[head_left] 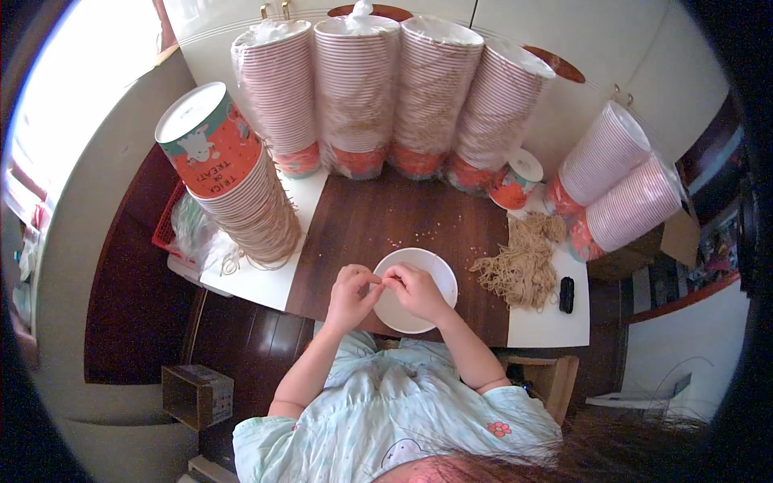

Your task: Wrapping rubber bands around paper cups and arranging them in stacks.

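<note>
A white-lined paper bucket (pixel 425 310) stands at the table's near edge, its open top facing up. My left hand (pixel 353 296) is at the left side of its rim, fingers closed in a pinch. Over the bucket's opening, my right hand (pixel 414 293) also pinches, its fingertips meeting those of my left. Whatever lies between the fingertips is too small or hidden to make out. To the right of the bucket is a loose heap of tan string (pixel 522 262). A tall stack of paper buckets (pixel 256 213) at the left has tan strings hanging along its side.
Plastic-wrapped bucket stacks (pixel 354 88) line the back, with two more stacks (pixel 624 205) leaning at the right. A single red-and-green bucket (pixel 515 187) and a small black object (pixel 567 295) are nearby. Small crumbs dot the brown tabletop (pixel 346 217). A red basket (pixel 167 221) sits far left.
</note>
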`<action>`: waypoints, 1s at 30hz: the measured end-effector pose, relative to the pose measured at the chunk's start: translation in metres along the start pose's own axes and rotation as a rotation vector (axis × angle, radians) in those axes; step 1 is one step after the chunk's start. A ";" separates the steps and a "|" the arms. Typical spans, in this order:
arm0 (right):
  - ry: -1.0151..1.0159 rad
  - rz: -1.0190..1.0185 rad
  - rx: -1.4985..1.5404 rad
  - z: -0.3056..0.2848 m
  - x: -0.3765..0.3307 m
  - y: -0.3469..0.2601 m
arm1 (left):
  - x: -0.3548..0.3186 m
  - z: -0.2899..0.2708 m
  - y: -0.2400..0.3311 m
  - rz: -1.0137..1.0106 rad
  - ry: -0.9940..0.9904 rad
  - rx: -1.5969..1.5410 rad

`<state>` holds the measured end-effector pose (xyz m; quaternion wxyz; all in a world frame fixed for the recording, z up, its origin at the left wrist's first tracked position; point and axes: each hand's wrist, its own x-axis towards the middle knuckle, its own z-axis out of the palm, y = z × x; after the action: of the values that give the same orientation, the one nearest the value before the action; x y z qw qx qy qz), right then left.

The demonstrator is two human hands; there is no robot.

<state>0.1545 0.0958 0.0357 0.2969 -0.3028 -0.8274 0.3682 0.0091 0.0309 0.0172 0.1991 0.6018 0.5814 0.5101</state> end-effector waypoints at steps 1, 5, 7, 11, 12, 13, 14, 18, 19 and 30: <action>-0.018 -0.011 -0.013 0.000 0.001 0.000 | 0.001 0.000 0.000 0.017 0.000 0.013; 0.036 0.067 0.169 0.004 0.002 -0.001 | 0.003 -0.005 0.002 0.098 -0.003 0.092; -0.014 0.105 0.249 0.002 0.005 -0.004 | 0.003 -0.006 0.002 0.103 -0.006 0.094; -0.008 0.077 0.317 0.002 0.008 -0.006 | 0.001 -0.010 -0.001 0.098 0.001 0.112; -0.013 0.079 0.319 0.001 0.008 -0.006 | 0.000 -0.011 -0.003 0.097 0.003 0.112; -0.018 0.082 0.322 0.000 0.009 -0.007 | -0.002 -0.011 -0.005 0.093 0.001 0.130; -0.020 0.081 0.323 -0.002 0.009 -0.009 | -0.004 -0.011 -0.007 0.088 0.000 0.147; -0.030 0.067 0.466 -0.004 0.008 -0.013 | -0.012 -0.010 -0.022 -0.003 -0.013 0.059; -0.037 0.059 0.545 -0.004 0.007 -0.013 | -0.014 -0.009 -0.024 -0.016 -0.003 0.065; -0.077 0.027 0.516 -0.009 0.007 -0.021 | -0.027 0.010 -0.054 -0.071 0.040 -0.137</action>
<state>0.1508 0.0932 0.0587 0.3278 -0.2138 -0.7125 0.5824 -0.0044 0.0233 -0.0420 0.2460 0.5553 0.5701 0.5533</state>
